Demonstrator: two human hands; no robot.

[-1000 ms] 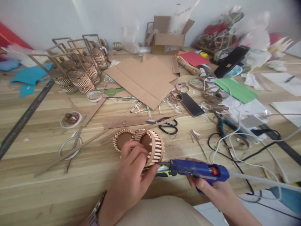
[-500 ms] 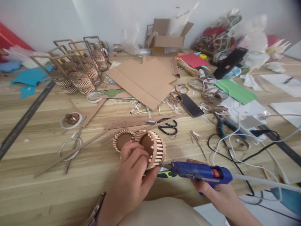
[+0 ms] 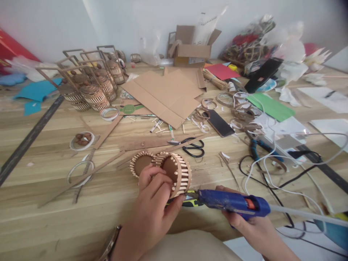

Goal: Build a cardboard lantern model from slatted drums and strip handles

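Observation:
My left hand (image 3: 154, 197) is closed around the near side of a small round basket (image 3: 182, 175) made of short wooden sticks with a brown cardboard band around them. The basket lies tipped so its open end faces me. Behind it to the left rests a second stick ring (image 3: 133, 167) with a brown base. In my right hand (image 3: 244, 221) is a blue hot glue gun (image 3: 231, 203), its nozzle close to the basket's lower right edge beside my left thumb. Whether the nozzle touches the basket, I cannot tell. A yellow-black utility knife (image 3: 191, 202) lies partly hidden underneath.
Black-handled scissors (image 3: 193, 148), a phone (image 3: 220, 123) and cardboard sheets (image 3: 165, 94) lie beyond the basket. Several finished stick baskets with tall handles (image 3: 95, 94) stand at the back left. White cables (image 3: 268, 170) and pliers (image 3: 254, 148) are to the right.
The view has shifted slightly. Both hands keep their holds, and the glue gun stays by the basket's lower edge, with its nozzle marginally lower in the picture.

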